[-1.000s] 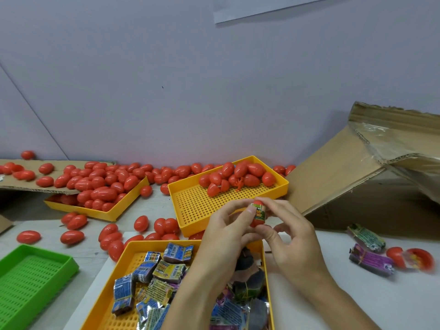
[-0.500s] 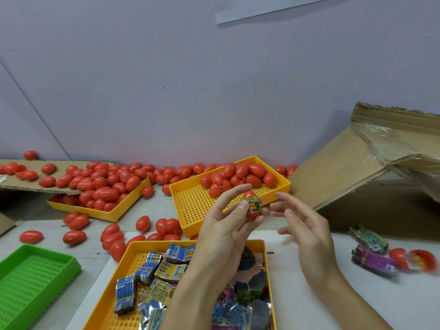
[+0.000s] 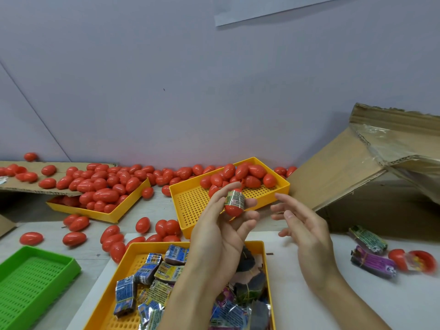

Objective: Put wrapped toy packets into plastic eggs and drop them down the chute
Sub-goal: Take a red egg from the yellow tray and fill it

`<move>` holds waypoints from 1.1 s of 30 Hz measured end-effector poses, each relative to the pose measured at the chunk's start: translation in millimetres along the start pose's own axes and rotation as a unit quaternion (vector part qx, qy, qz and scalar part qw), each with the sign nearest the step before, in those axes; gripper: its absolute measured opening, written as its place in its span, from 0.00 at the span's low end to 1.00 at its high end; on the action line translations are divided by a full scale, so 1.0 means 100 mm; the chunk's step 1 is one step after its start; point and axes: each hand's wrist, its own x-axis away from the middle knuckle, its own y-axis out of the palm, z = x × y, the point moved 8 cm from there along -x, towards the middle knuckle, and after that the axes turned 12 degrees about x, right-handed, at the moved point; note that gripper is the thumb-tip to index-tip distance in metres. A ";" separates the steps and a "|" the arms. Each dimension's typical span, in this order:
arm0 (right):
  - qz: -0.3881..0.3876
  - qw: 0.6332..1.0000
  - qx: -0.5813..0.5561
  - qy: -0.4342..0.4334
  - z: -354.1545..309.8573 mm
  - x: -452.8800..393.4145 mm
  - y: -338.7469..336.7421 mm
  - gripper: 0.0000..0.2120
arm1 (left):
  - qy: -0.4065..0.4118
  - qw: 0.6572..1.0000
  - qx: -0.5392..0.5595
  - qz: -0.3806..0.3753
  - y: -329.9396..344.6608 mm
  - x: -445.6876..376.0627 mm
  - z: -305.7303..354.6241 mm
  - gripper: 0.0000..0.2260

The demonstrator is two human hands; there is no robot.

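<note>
My left hand (image 3: 221, 232) grips a red plastic egg (image 3: 234, 206) with a wrapped toy packet showing in its open middle, held above the table centre. My right hand (image 3: 302, 225) hovers just to its right, fingers spread and relaxed, holding nothing. Below them a yellow tray (image 3: 138, 253) holds several wrapped toy packets (image 3: 152, 272). Behind the hands, another yellow tray (image 3: 190, 201) carries several red eggs (image 3: 250, 172). The cardboard chute (image 3: 333, 170) slopes up at the right.
A third yellow tray (image 3: 100, 215) at the left is heaped with red eggs, and more lie loose on the table and along the wall. A green tray (image 3: 35, 279) sits at the bottom left. Two packets (image 3: 371, 260) and an open egg (image 3: 419, 260) lie at the right.
My right hand let go of the egg and drew away to the right. My left hand kept the egg and turned it, the packet now showing more.
</note>
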 end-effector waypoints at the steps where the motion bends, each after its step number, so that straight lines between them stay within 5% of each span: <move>1: 0.001 1.000 0.000 0.000 0.00 0.00 0.00 0.19 | -0.005 1.000 0.015 0.002 0.00 0.01 0.00 0.14; 15: -0.002 0.999 -0.001 0.041 0.05 0.00 -0.02 0.19 | -0.002 0.998 -0.015 0.069 -0.20 -0.03 0.03 0.13; 19: -0.007 0.998 0.000 0.065 0.10 -0.02 -0.01 0.17 | -0.019 0.985 -0.159 0.069 0.08 -0.14 0.00 0.14; 24: -0.010 0.996 0.003 0.084 0.13 -0.02 0.01 0.17 | -0.076 0.937 -0.338 -0.035 1.05 -0.47 -0.39 0.17; 28: -0.040 0.996 0.024 0.082 0.09 -0.03 0.02 0.21 | -0.137 0.936 -0.303 -0.117 1.83 -0.68 -0.79 0.20; 33: -0.027 0.998 -0.003 0.058 0.01 -0.02 -0.01 0.11 | -0.219 0.957 -0.160 -0.105 2.07 -0.60 -1.03 0.29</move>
